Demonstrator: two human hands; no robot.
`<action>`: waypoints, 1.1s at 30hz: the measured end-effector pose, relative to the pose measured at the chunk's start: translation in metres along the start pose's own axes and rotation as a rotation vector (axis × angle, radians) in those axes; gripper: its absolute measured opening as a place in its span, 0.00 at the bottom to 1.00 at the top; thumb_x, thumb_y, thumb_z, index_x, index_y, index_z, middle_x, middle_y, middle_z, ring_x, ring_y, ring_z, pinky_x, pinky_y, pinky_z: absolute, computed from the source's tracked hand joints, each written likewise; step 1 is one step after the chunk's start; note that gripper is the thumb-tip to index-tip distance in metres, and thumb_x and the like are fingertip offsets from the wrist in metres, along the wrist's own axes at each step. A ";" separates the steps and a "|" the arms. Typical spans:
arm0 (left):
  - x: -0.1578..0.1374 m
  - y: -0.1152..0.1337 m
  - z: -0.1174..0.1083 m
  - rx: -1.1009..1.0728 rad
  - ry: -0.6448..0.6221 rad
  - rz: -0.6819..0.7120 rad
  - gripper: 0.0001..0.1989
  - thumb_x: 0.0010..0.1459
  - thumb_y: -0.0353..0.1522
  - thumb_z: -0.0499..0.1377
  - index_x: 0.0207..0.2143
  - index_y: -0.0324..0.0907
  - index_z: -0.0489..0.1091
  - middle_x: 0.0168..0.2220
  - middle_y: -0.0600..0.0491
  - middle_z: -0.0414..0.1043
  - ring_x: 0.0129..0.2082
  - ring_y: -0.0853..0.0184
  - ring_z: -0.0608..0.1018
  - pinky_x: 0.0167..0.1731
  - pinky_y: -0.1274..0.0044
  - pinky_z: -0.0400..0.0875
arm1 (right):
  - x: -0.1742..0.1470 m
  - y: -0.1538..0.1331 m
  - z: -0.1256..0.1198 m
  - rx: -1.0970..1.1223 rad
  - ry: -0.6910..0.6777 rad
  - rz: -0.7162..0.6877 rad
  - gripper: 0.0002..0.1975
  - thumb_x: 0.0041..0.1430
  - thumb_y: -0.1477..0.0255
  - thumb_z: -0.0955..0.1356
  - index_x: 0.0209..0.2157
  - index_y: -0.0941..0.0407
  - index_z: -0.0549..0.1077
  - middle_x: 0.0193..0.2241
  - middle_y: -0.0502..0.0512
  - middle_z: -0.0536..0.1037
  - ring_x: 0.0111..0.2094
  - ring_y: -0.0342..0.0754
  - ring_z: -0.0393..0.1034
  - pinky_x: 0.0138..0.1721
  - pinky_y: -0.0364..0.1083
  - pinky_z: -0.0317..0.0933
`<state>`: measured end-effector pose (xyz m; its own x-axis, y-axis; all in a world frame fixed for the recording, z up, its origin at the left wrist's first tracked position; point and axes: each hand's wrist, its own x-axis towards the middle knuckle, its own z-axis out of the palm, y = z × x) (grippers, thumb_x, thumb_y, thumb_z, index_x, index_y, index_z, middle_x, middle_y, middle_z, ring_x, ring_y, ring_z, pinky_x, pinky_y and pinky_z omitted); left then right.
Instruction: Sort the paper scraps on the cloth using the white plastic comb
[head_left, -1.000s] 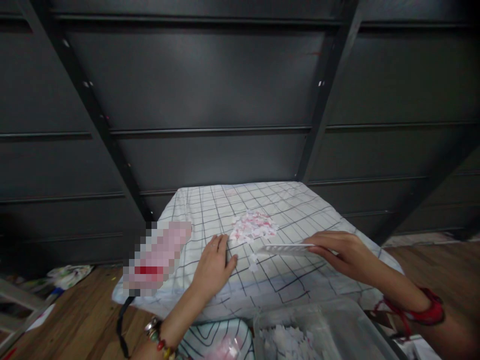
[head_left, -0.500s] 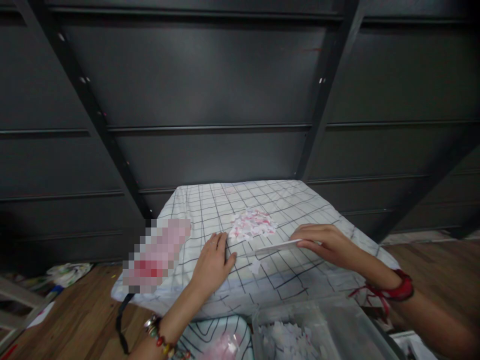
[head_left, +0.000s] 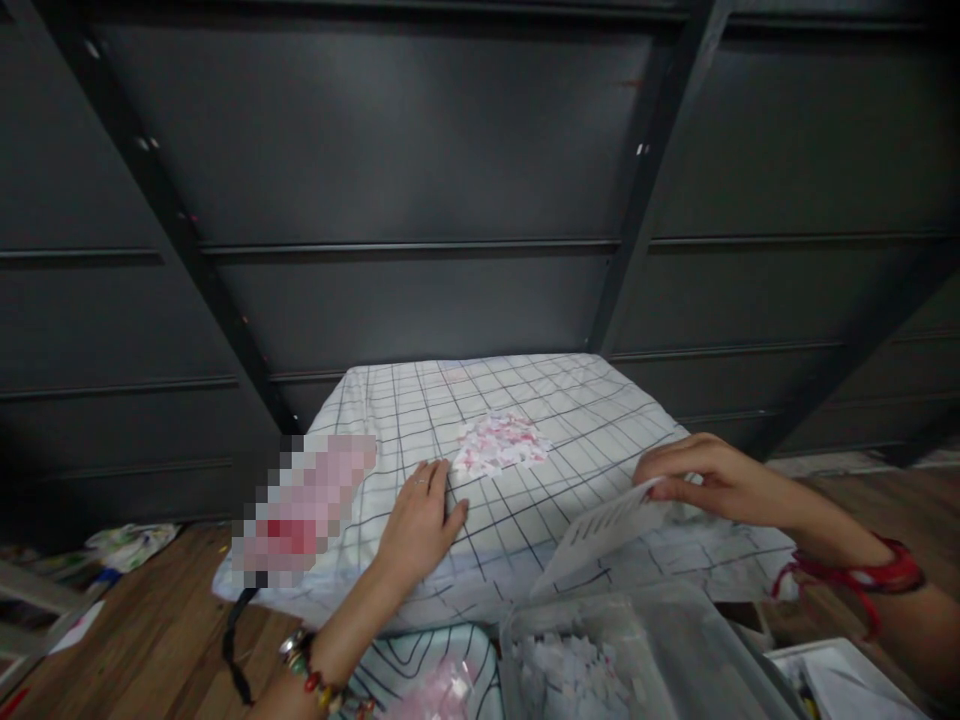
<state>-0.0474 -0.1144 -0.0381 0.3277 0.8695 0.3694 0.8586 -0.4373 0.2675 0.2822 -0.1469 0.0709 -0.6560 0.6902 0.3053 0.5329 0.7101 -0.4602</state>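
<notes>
My left hand point(head_left: 414, 520) lies palm down on the white checked cloth point(head_left: 420, 400), fingers stretched out, holding nothing. A loose pile of small white and pink scraps point(head_left: 501, 445), which look like paper, sits just beyond and right of its fingertips. In my right hand point(head_left: 701, 475) is a thin white sheet point(head_left: 604, 530) with a row of dark marks or slots; I cannot tell which. Thumb and fingers pinch its upper right corner. The sheet tilts, its lower left end close to the back rim of a clear plastic box point(head_left: 637, 630). White scraps point(head_left: 574, 675) fill the box's left part.
A pixelated pink object point(head_left: 315, 510) with a black strap point(head_left: 238, 640) rests at the cloth's left side. A pink clear-wrapped packet point(head_left: 439, 690) lies on a striped surface point(head_left: 405, 655) near me. A white box-like item point(head_left: 840, 680) is at lower right. Dark panels point(head_left: 420, 310) stand behind.
My right hand has moved right and tilted the sheet, its far end now lower and nearer the box. The few scraps by the sheet's edge no longer show on the cloth. My left hand stays flat.
</notes>
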 end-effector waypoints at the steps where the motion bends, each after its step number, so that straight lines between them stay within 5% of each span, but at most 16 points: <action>1: 0.000 0.000 0.000 0.002 -0.005 -0.004 0.23 0.59 0.36 0.51 0.55 0.34 0.58 0.54 0.37 0.63 0.58 0.50 0.63 0.54 0.58 0.60 | -0.001 0.001 -0.001 -0.032 0.041 0.007 0.15 0.61 0.62 0.62 0.30 0.56 0.76 0.25 0.53 0.79 0.27 0.43 0.73 0.28 0.41 0.65; 7: -0.001 0.000 0.000 0.025 -0.002 -0.017 0.23 0.60 0.36 0.51 0.55 0.36 0.58 0.55 0.39 0.63 0.58 0.52 0.63 0.55 0.60 0.60 | 0.007 0.013 0.008 -0.396 0.348 0.076 0.15 0.61 0.65 0.60 0.32 0.54 0.76 0.29 0.52 0.81 0.29 0.46 0.75 0.29 0.42 0.68; 17: -0.001 0.002 -0.002 0.032 -0.029 -0.037 0.24 0.60 0.36 0.51 0.56 0.32 0.58 0.55 0.36 0.62 0.59 0.50 0.62 0.55 0.60 0.59 | 0.013 -0.003 0.037 -0.478 0.360 -0.028 0.15 0.63 0.70 0.59 0.30 0.56 0.74 0.27 0.54 0.80 0.28 0.45 0.75 0.29 0.41 0.67; 28: -0.003 -0.013 -0.006 -0.129 0.009 -0.019 0.23 0.59 0.34 0.51 0.56 0.38 0.58 0.56 0.41 0.61 0.58 0.55 0.63 0.56 0.61 0.59 | 0.001 -0.020 0.045 -0.440 0.376 0.090 0.14 0.62 0.71 0.59 0.30 0.55 0.73 0.26 0.53 0.80 0.26 0.45 0.74 0.26 0.41 0.67; 33: -0.017 -0.030 -0.015 -0.053 -0.003 -0.004 0.23 0.61 0.36 0.50 0.57 0.38 0.57 0.58 0.41 0.59 0.59 0.54 0.61 0.56 0.61 0.58 | 0.001 -0.045 0.056 -0.421 0.403 -0.036 0.12 0.62 0.73 0.59 0.32 0.56 0.73 0.26 0.55 0.79 0.25 0.44 0.74 0.25 0.40 0.66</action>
<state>-0.0849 -0.1196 -0.0396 0.3257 0.8719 0.3656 0.8380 -0.4453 0.3155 0.2273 -0.1862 0.0455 -0.4667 0.6047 0.6454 0.7347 0.6713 -0.0977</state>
